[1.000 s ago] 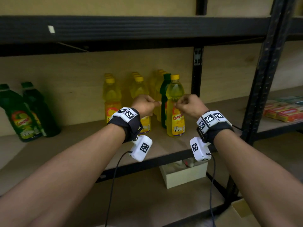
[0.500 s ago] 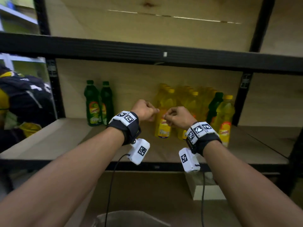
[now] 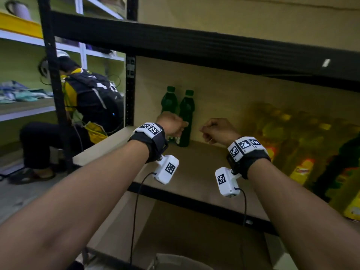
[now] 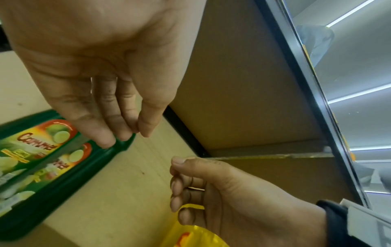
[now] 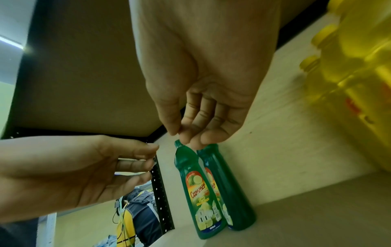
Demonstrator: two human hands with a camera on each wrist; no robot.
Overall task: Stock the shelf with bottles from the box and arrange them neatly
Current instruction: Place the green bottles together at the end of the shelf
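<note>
Two dark green bottles (image 3: pixel 186 117) with lime labels stand upright side by side at the left end of the wooden shelf (image 3: pixel 194 172); the right wrist view shows them as the green pair (image 5: pixel 198 192). A blurred group of several yellow bottles (image 3: pixel 292 143) stands further right. My left hand (image 3: pixel 172 124) hovers just in front of the green bottles, fingers loosely curled and holding nothing. My right hand (image 3: pixel 214 129) hangs a little to their right, also loosely curled and empty. Neither hand touches a bottle in the wrist views.
A person with a black backpack (image 3: pixel 93 102) crouches beyond the shelf's left end. A black upright post (image 3: pixel 130 90) marks that end, and a black beam (image 3: pixel 194 45) runs overhead. A grey container rim (image 3: pixel 175 262) shows below, between my arms.
The view and both hands have swung left along the shelf, from the yellow bottles to the two green ones. Both hands stay empty throughout.
</note>
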